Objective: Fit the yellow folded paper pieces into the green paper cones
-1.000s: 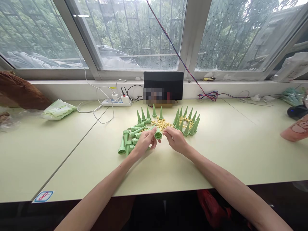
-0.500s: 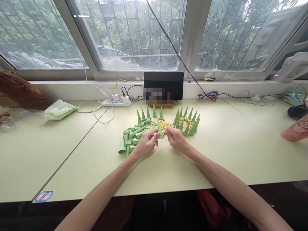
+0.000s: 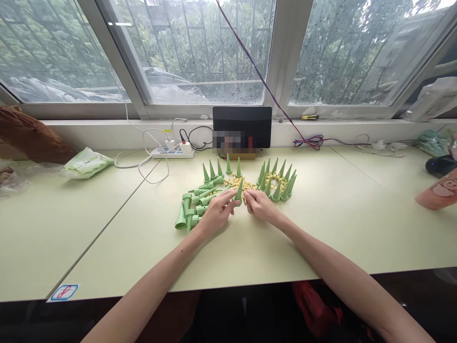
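Pinching a green plastic spike point(image 3: 239, 190) near its base, the left hand point(image 3: 219, 210) is holding it point-up before scattered yellow pegs point(image 3: 247, 184). Just beside it, the right hand point(image 3: 262, 206) is pressing its fingertips together; whether around anything, I cannot tell.

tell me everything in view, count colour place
Held tapered plastic cone: one, green, centre
Standing cones: many, green, right, back
Jumbled cones: several, green, left
Small sticks: many, yellow, among cones
Rectangular screen: one, black, back
Power strip: one, white, back
Thin cords: several, mixed, back
Slim tool: one, yellow-black, sill
Soft packet: one, green, left
Soft bundle: one, brown, left
Crumpled bags: several, mixed, sides
Printed cylinder: one, pinkish, right
Rectangular label: one, multicoloured, front
Table: one, yellow-green, beneath
Window frames: several, grey, back
Left hand: one, bare, on cone
Right hand: one, bare, by cone
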Demonstrator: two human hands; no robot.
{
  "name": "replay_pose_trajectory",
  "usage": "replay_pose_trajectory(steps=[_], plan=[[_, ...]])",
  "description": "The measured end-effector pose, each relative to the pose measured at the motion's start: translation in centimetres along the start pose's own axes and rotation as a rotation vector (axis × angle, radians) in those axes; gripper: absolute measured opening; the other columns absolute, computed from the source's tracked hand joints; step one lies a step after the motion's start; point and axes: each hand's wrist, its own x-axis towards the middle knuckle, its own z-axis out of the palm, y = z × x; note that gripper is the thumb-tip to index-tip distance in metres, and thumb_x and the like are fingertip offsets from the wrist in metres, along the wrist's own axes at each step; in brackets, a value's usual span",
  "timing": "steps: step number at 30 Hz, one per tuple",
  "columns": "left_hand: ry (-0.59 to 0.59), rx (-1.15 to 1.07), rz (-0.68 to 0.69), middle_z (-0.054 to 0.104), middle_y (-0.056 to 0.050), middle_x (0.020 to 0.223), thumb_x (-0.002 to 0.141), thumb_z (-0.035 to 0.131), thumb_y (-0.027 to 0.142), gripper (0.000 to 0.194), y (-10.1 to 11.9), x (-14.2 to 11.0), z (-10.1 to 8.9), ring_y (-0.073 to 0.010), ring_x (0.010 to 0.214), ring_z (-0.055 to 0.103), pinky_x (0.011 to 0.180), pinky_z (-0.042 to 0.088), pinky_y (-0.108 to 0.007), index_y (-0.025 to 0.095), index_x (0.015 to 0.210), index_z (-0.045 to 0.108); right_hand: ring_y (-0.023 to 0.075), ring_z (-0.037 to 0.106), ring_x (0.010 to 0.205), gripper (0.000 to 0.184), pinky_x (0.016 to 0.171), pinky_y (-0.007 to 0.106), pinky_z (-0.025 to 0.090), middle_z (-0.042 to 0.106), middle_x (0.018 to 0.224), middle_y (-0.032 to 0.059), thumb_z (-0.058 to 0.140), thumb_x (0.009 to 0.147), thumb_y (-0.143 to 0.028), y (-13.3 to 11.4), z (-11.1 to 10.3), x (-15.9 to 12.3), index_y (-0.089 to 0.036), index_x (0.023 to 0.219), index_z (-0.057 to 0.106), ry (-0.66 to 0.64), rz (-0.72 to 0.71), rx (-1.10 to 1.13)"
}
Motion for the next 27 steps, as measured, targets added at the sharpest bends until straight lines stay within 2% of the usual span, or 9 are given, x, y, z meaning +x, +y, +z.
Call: replay_pose_trajectory(steps=[6, 10, 12, 15, 17, 20, 24, 27], plan=[[-0.003, 0.051, 0.022, 0.062, -0.009, 0.122, 0.098, 0.046, 0.038, 0.036, -0.3, 0.0, 0.0, -0.0114, 0.067, 0.058, 0.056, 0.055, -0.023, 0.026, 0.126, 0.066, 0.0125, 0.039, 0.043, 0.039, 0.050, 0.026, 0.034, 0.040, 0.044, -0.0060, 0.039, 0.100, -0.044, 0.1, 0.0, 0.2, -0.022, 0.067, 0.043, -0.043, 0.062, 0.092], [0.099, 0.066, -0.020, 0.062, -0.008, 0.122, 0.096, 0.051, 0.041, 0.035, 0.1, 0.1, -0.1, -0.0100, 0.062, 0.059, 0.055, 0.053, -0.024, 0.024, 0.123, 0.064, 0.0134, 0.040, 0.048, 0.039, 0.053, 0.027, 0.035, 0.041, 0.048, -0.0046, 0.039, 0.100, -0.045, 0.3, 0.2, 0.1, -0.022, 0.068, 0.044, 0.081, 0.017, 0.042], [0.191, 0.044, -0.075, 0.065, -0.008, 0.114, 0.095, 0.052, 0.044, 0.035, 0.5, 0.2, -0.3, -0.0103, 0.060, 0.060, 0.053, 0.051, -0.024, 0.022, 0.120, 0.062, 0.0141, 0.039, 0.051, 0.038, 0.055, 0.028, 0.034, 0.041, 0.052, -0.0034, 0.040, 0.100, -0.043, 0.4, 0.2, 0.0, -0.022, 0.068, 0.042, 0.185, -0.040, -0.043], [0.290, -0.025, -0.176, 0.066, -0.002, 0.078, 0.095, 0.051, 0.050, 0.034, 0.8, 0.2, -0.6, -0.0107, 0.050, 0.056, 0.048, 0.045, -0.023, 0.018, 0.101, 0.063, 0.0152, 0.041, 0.058, 0.035, 0.059, 0.029, 0.035, 0.044, 0.061, -0.0008, 0.039, 0.101, -0.038, 0.4, 0.1, -0.1, -0.022, 0.070, 0.040, 0.255, -0.148, -0.151], [0.273, -0.050, -0.205, 0.056, 0.001, 0.056, 0.096, 0.046, 0.054, 0.043, 0.8, 0.2, -0.7, -0.0106, 0.044, 0.050, 0.049, 0.043, -0.024, 0.017, 0.080, 0.063, 0.0163, 0.044, 0.063, 0.033, 0.063, 0.029, 0.037, 0.049, 0.067, 0.0016, 0.038, 0.102, -0.037, 0.4, 0.1, -0.1, -0.022, 0.073, 0.045, 0.250, -0.220, -0.193], [0.192, -0.035, -0.209, 0.046, 0.003, 0.041, 0.097, 0.041, 0.057, 0.057, 0.7, 0.2, -0.6, -0.0102, 0.040, 0.044, 0.052, 0.041, -0.026, 0.017, 0.060, 0.058, 0.0182, 0.050, 0.069, 0.032, 0.067, 0.030, 0.040, 0.056, 0.075, 0.0047, 0.037, 0.103, -0.037, 0.4, 0.2, -0.2, -0.021, 0.080, 0.053, 0.208, -0.305, -0.227], [0.107, -0.067, -0.228, 0.045, 0.004, 0.042, 0.092, 0.050, 0.059, 0.051, 0.8, 0.1, -0.4, -0.0100, 0.039, 0.041, 0.045, 0.033, -0.025, 0.018, 0.061, 0.054, 0.0187, 0.051, 0.070, 0.033, 0.067, 0.030, 0.040, 0.058, 0.075, 0.0054, 0.037, 0.104, -0.037, 0.5, 0.4, -0.2, -0.021, 0.085, 0.058, 0.174, -0.364, -0.246], [0.075, -0.113, -0.222, 0.045, 0.005, 0.044, 0.091, 0.052, 0.058, 0.049, 1.0, 0.1, -0.4, -0.0101, 0.038, 0.042, 0.043, 0.033, -0.024, 0.018, 0.064, 0.052, 0.0181, 0.052, 0.070, 0.032, 0.067, 0.029, 0.040, 0.057, 0.074, 0.0046, 0.038, 0.104, -0.036, 0.6, 0.5, -0.3, -0.021, 0.084, 0.057, 0.183, -0.373, -0.253]])
